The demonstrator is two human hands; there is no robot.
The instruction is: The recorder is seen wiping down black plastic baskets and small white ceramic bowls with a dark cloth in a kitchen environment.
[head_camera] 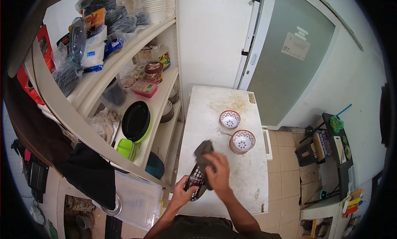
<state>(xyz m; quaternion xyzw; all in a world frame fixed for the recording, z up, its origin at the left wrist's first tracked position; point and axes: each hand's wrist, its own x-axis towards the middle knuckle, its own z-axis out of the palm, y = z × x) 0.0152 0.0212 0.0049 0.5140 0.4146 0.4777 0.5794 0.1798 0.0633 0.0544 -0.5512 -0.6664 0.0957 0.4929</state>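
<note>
Over the near part of a worn white table [235, 183], my left hand [183, 192] grips the rim of a black plastic lattice basket [194, 180], which is tilted on its side. My right hand [218, 174] holds a dark grey-brown cloth [204, 150] against the basket, covering part of it. The cloth and right fingers are blurred. Beyond my hands, a stack of patterned bowls [243, 141] with brown-orange rims stands on the table. A smaller stack of matching bowls [229, 119] sits just behind it.
White shelving [149, 136] on the left carries a black oval tray [136, 121], green containers [125, 147] and packaged food. Behind the table is a frosted-glass door [291, 59]. At right, a black side table [339, 146] stands by the wall. A lidded clear plastic bin [139, 195] lies lower left.
</note>
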